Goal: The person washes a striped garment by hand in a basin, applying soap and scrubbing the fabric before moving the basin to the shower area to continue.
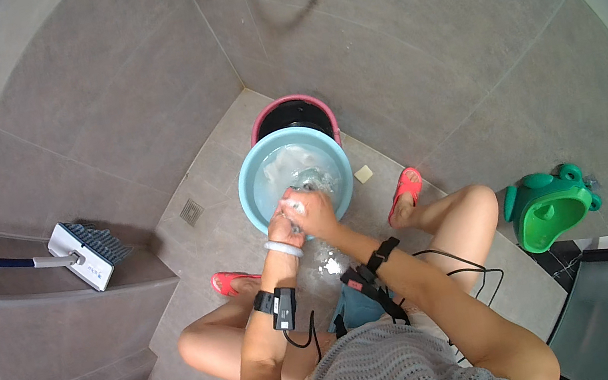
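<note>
As the left hand (pixel 284 227) and right hand (pixel 311 211) meet over the near side of the blue basin (pixel 244 188), the wet handling looks under way rather than finished: the pale cloth-like material (pixel 290 164) lies in the water (pixel 264 192), toward the basin's far side. It looks whitish, crumpled and soaked. Both hands are curled and pressed together, with whitish suds (pixel 294 205) on them; whether they pinch anything between them, I cannot tell.

Flat mop (pixel 87 265) at left, green plastic potty (pixel 553 218) at right, floor drain (pixel 191 211) between.
</note>
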`<state>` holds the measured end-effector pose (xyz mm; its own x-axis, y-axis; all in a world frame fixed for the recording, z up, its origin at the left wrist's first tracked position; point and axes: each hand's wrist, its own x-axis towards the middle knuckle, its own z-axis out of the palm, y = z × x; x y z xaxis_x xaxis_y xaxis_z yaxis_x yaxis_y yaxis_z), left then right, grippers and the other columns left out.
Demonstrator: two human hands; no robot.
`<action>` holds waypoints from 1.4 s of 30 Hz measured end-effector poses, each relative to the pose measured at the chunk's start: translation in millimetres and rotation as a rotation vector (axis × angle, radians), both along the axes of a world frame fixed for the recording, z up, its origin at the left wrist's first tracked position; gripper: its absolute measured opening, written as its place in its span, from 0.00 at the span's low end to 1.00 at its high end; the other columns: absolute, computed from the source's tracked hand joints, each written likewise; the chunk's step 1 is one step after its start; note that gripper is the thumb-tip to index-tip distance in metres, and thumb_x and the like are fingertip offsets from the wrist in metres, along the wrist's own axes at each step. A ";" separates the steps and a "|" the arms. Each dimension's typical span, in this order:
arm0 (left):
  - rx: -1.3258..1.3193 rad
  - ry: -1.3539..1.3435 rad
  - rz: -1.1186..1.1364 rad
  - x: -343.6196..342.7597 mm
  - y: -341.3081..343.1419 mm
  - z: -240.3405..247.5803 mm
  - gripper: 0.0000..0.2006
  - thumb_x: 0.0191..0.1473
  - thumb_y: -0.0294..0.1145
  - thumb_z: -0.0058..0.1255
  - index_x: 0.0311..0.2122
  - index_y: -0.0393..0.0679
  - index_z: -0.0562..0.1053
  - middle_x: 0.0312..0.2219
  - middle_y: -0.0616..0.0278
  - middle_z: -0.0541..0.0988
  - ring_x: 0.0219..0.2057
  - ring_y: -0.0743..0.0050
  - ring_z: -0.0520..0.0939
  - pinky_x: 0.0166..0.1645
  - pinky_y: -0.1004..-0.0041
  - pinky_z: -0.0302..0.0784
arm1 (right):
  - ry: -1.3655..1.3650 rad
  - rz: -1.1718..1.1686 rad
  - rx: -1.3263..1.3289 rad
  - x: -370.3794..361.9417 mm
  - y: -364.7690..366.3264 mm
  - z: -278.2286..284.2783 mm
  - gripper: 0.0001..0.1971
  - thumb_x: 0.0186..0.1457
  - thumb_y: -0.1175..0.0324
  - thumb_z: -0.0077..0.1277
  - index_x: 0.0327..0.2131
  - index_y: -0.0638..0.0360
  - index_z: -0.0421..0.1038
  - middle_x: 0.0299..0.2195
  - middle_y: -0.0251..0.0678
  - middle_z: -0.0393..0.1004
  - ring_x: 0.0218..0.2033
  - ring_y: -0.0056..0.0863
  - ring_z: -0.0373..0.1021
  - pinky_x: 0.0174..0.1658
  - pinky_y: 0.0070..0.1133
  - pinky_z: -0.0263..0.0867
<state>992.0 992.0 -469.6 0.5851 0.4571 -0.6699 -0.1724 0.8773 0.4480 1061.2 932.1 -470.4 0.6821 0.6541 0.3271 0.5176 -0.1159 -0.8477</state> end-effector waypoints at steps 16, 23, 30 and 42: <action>-0.003 -0.159 -0.166 -12.6 -4.4 4.9 0.19 0.52 0.18 0.31 0.51 0.31 0.62 0.42 0.52 0.73 0.38 0.63 0.77 0.44 0.65 0.75 | -0.010 -0.070 -0.196 50.0 -6.6 -17.2 0.14 0.47 0.58 0.50 0.19 0.59 0.67 0.19 0.47 0.70 0.24 0.49 0.67 0.26 0.36 0.60; 0.103 -0.061 -0.052 -24.2 19.2 -5.6 0.26 0.58 0.38 0.35 0.58 0.38 0.48 0.54 0.52 0.56 0.47 0.55 0.69 0.48 0.58 0.72 | 0.393 -0.128 0.134 53.0 -2.2 16.4 0.14 0.48 0.63 0.52 0.20 0.66 0.67 0.15 0.43 0.67 0.18 0.26 0.63 0.25 0.24 0.59; -0.246 -0.118 -0.024 -24.6 0.8 -13.7 0.24 0.57 0.47 0.36 0.55 0.46 0.54 0.54 0.53 0.57 0.52 0.58 0.64 0.50 0.52 0.67 | 0.762 0.179 0.214 7.1 -4.7 52.6 0.07 0.48 0.70 0.52 0.22 0.62 0.68 0.18 0.31 0.68 0.22 0.16 0.62 0.27 0.16 0.60; -0.018 -0.231 0.012 -6.1 -3.9 -6.7 0.13 0.60 0.34 0.32 0.46 0.42 0.66 0.44 0.56 0.72 0.42 0.66 0.75 0.44 0.66 0.75 | -0.086 -0.079 -0.063 13.3 5.7 19.9 0.10 0.46 0.62 0.52 0.20 0.56 0.65 0.15 0.42 0.68 0.19 0.45 0.67 0.23 0.35 0.60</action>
